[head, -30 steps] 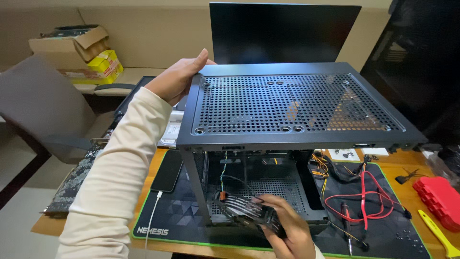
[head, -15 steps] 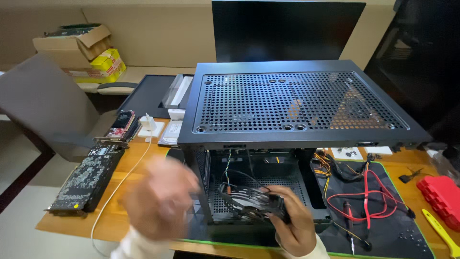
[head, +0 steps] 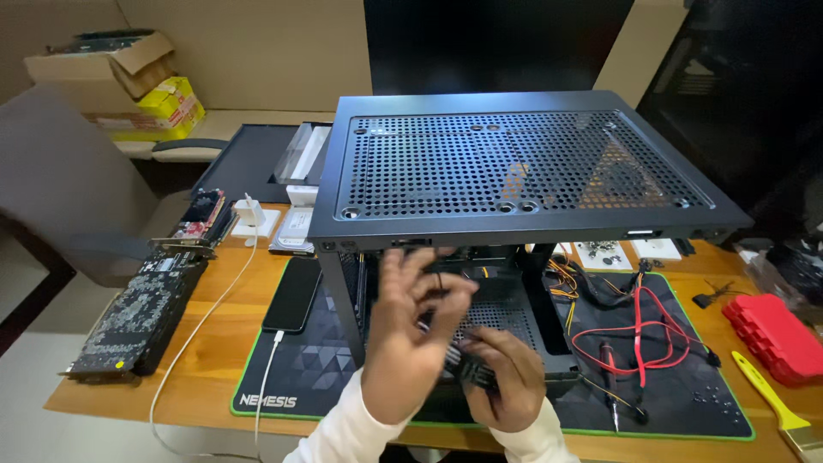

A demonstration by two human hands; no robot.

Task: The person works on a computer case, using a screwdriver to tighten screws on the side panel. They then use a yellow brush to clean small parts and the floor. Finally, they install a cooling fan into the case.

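A black computer case (head: pixel 514 163) with a perforated top panel stands open-sided on a dark desk mat (head: pixel 291 377). In front of its open side, my right hand (head: pixel 510 386) grips a small black fan (head: pixel 467 369) from below. My left hand (head: pixel 407 343) is raised just left of the fan, back toward me, fingers spread and blurred by motion, their tips near the case's front opening. Whether they touch the fan or a thin dark wire is unclear. The lower interior of the case is partly hidden behind both hands.
A graphics card (head: pixel 137 317) lies on the desk's left edge, with a black phone (head: pixel 291 296) on a white cable beside the case. Red and black cables (head: pixel 639 334), a red box (head: pixel 771 334) and a yellow brush (head: pixel 771 399) lie right. A grey chair (head: pixel 60 180) stands left.
My left hand left the case's top left corner, swung down past the camera and now sits beside the fan. My right hand has lifted the fan slightly toward me.
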